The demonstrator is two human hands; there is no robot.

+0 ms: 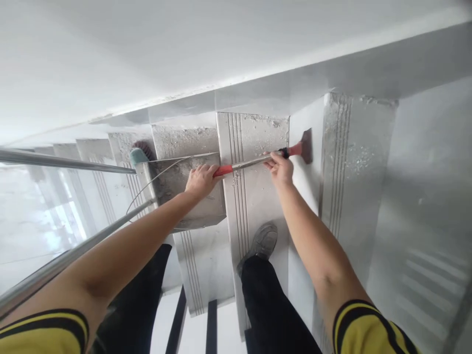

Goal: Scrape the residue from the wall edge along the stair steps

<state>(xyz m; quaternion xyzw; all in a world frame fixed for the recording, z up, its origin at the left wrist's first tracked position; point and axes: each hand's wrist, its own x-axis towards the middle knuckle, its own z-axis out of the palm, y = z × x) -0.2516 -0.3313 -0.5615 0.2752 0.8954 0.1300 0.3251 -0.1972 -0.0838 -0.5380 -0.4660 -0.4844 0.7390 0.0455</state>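
Both hands grip a scraper on dusty stairs.
The left hand (201, 179) is clenched on the red handle end and the right hand (280, 167) on the shaft of the scraper (265, 158), its blade against the riser (303, 196). A hard push could make the blade skid and gouge the stone, or unbalance the person.

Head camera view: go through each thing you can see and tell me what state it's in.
Scraper: held in both hands, blade against a riser.
Left hand: gripping the red handle end.
Right hand: gripping the metal shaft.
Dustpan: on a step, dusty.
Steps: strewn with white debris.
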